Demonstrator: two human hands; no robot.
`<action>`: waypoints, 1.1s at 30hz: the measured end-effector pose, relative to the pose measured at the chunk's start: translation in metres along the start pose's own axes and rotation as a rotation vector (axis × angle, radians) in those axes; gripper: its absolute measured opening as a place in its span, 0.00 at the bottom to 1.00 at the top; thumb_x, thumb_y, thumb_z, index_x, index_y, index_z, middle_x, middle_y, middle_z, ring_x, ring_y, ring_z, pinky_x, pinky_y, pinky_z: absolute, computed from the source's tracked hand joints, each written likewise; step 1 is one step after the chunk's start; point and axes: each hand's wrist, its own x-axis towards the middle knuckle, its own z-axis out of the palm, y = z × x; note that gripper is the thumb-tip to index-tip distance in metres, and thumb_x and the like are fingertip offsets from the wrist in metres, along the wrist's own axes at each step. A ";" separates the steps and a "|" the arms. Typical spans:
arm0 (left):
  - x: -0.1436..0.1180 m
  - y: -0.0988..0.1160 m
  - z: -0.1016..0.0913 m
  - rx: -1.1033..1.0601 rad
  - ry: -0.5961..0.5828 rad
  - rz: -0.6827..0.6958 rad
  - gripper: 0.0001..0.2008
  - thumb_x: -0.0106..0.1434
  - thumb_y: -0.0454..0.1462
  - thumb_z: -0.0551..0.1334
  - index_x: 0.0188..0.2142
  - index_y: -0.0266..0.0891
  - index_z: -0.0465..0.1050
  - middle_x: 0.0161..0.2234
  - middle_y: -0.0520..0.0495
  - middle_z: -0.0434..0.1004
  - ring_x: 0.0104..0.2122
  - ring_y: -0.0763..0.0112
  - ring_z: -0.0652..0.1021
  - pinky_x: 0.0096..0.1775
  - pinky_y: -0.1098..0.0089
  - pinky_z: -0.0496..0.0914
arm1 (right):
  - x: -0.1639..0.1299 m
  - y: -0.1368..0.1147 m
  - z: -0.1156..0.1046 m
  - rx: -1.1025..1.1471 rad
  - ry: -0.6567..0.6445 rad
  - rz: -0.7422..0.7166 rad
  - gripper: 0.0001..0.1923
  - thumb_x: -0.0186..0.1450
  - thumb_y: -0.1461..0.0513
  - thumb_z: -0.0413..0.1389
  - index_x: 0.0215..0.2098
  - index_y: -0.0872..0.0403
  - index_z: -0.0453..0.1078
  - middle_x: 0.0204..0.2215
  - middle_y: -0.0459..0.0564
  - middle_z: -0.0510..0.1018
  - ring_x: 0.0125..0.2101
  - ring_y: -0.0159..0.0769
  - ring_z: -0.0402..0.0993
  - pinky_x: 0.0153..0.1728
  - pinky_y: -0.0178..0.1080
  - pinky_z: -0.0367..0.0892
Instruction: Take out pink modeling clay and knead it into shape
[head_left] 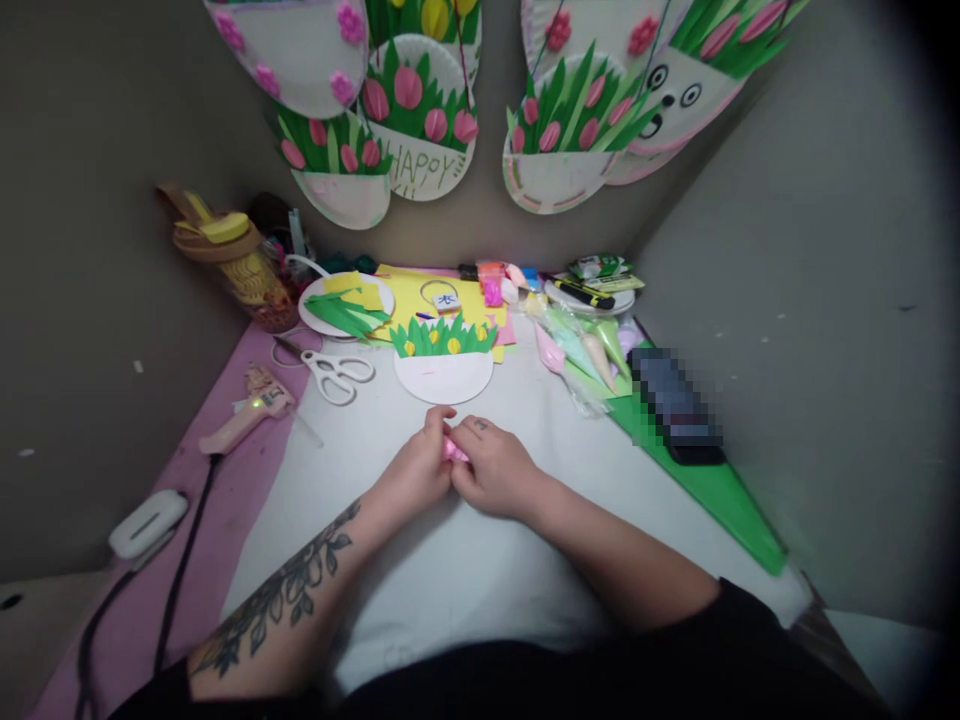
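Where the two grey walls meet in a corner, a white-topped desk [465, 570] fills the view, with a mauve sheet [247, 470] laid along its nine o'clock side. Above it, at twelve o'clock, hang paper-plate baskets of pink paper tulips [420, 120], one lettered "HAPPY". A long green paper triangle [720, 490] runs along the three o'clock edge, with a dark blurred slab resting on its far end. At the twelve o'clock end of the desk lies a yellow paper sheet [409, 295]; just in front of it sits a half paper-plate basket with green leaves and yellow buds [444, 362]. Toward eleven o'clock a round white plate of green paper strips [346, 305] stands, with white-handled scissors [337, 375] just below it. At nine o'clock lies a pink glue gun [244, 415], its dark cord trailing toward seven o'clock.

At the centre of the desk the left hand [412, 470] and the right hand [495, 470] meet, fingertips touching. Both hands have a closed grip, pinching one small pink piece [454, 451] between them, which lies just at six o'clock of the half-plate basket. Most of it is hidden by the fingers.
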 end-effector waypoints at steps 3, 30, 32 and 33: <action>0.001 0.001 -0.003 -0.054 -0.021 0.036 0.23 0.56 0.31 0.55 0.52 0.37 0.54 0.40 0.43 0.74 0.38 0.63 0.76 0.40 0.65 0.68 | -0.001 0.004 -0.001 0.059 0.059 -0.036 0.12 0.55 0.67 0.49 0.38 0.55 0.66 0.31 0.52 0.71 0.34 0.41 0.67 0.36 0.41 0.67; 0.004 0.008 -0.019 -0.890 0.116 -0.104 0.23 0.57 0.48 0.64 0.48 0.38 0.65 0.28 0.53 0.67 0.25 0.77 0.67 0.28 0.75 0.63 | 0.005 0.048 -0.017 0.714 0.385 0.475 0.15 0.61 0.57 0.55 0.45 0.52 0.70 0.31 0.47 0.75 0.28 0.32 0.71 0.27 0.35 0.68; 0.005 0.005 -0.017 -1.037 0.138 -0.104 0.23 0.59 0.50 0.61 0.47 0.37 0.67 0.30 0.51 0.68 0.27 0.76 0.68 0.28 0.74 0.64 | 0.003 0.045 -0.007 0.451 0.296 0.312 0.17 0.63 0.58 0.54 0.50 0.52 0.70 0.39 0.53 0.74 0.38 0.38 0.71 0.39 0.42 0.70; 0.005 0.004 -0.017 -1.096 0.155 -0.108 0.22 0.60 0.51 0.60 0.46 0.37 0.68 0.31 0.50 0.68 0.27 0.76 0.69 0.28 0.74 0.65 | 0.003 0.043 -0.003 0.316 0.236 0.239 0.18 0.63 0.58 0.55 0.50 0.52 0.70 0.42 0.55 0.74 0.42 0.41 0.70 0.43 0.46 0.69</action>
